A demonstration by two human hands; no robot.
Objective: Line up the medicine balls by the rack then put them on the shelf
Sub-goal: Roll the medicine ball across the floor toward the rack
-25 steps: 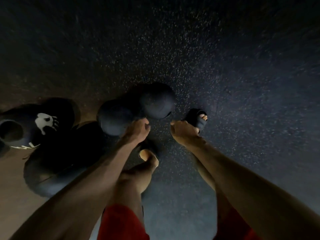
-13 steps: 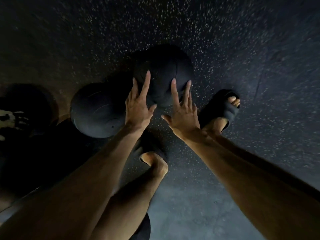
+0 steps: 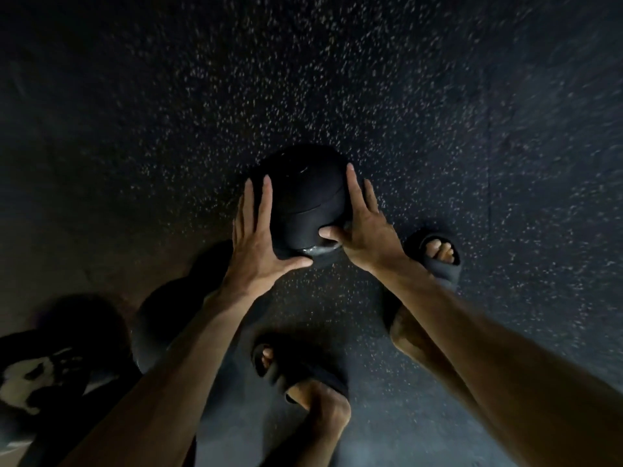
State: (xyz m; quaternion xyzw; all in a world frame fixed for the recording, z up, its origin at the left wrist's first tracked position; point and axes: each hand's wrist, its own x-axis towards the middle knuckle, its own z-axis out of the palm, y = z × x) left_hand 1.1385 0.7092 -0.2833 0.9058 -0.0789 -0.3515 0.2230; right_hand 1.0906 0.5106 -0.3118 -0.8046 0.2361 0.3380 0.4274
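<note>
Two spread grips, left hand (image 3: 259, 246) and right hand (image 3: 369, 235), press straight fingers against the medicine ball (image 3: 303, 193) on the floor (image 3: 438, 112).

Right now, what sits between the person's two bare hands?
A round black medicine ball, left hand and right hand touching its sides; head view shows it.

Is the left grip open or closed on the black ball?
Open: the left grip lies flat, fingers straight, against the round black medicine ball.

medicine ball (image 3: 303, 197) on floor (image 3: 438, 96); left hand (image 3: 259, 251) at its left; right hand (image 3: 367, 237) at its right
</note>
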